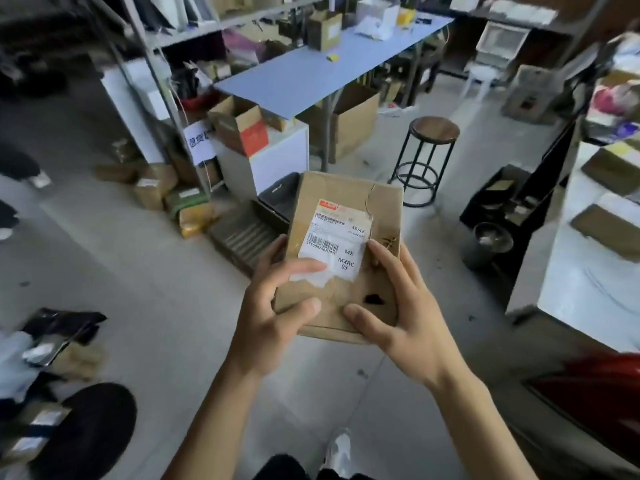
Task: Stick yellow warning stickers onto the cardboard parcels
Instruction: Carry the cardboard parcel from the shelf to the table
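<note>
I hold a flat brown cardboard parcel (343, 209) in front of me with both hands, above the floor. A white shipping label (337, 237) with a barcode and "MX MXRC 03" covers its upper face; the label's lower edge is torn. A small black mark (373, 298) sits near the parcel's lower right. My left hand (273, 313) grips the lower left edge, thumb on the face, one finger lying over the label. My right hand (405, 317) grips the lower right side, thumb on the face. No yellow sticker shows on this parcel.
A round stool (427, 157) stands ahead on the concrete floor. A long blue table (311, 77) with boxes stretches behind. A white table (588, 271) with parcels is at the right. Metal shelving (149, 81) and loose cartons (156, 185) fill the left. A black bin (491, 244) sits right.
</note>
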The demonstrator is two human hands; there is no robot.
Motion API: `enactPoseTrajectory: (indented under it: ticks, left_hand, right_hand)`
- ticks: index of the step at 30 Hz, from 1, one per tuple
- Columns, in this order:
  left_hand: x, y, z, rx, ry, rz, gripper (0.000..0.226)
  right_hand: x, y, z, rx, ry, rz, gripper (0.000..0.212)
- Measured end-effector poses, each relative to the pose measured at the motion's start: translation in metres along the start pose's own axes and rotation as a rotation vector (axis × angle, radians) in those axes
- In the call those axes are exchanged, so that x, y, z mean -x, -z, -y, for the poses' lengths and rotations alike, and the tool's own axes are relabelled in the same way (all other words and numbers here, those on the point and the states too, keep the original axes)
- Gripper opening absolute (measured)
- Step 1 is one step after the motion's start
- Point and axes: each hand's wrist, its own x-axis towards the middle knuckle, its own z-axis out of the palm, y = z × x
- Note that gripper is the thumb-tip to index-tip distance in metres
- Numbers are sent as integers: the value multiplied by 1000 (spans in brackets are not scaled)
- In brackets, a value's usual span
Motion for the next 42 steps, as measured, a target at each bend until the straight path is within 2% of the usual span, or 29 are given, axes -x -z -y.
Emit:
enactPoseTrajectory:
  ticks: [6,12,21,27,35,42]
  left_hand:
    - [-74,-49,0,-49,-20,116,36]
    - [-160,-83,27,-56,-14,211,38]
    - [-320,-84,73,18,-54,200,49]
    - [-429,-103,88,11,-65,236,50]
    - [-567,-173,126,53,-18,246,48]
    - [-690,-237,123,-16,10,246,47]
  right_hand:
    - [-43,46,-37,-4,-67,-99,81]
    - [-105,74,-77,62,-152,-175,80]
    - [-274,91,-116,145,-204,-96,86]
    - [-369,116,-145,124,-217,-138,82]
    - [-485,177,-227,120,-244,-158,80]
    - [-593,250,-289,78,-226,-124,82]
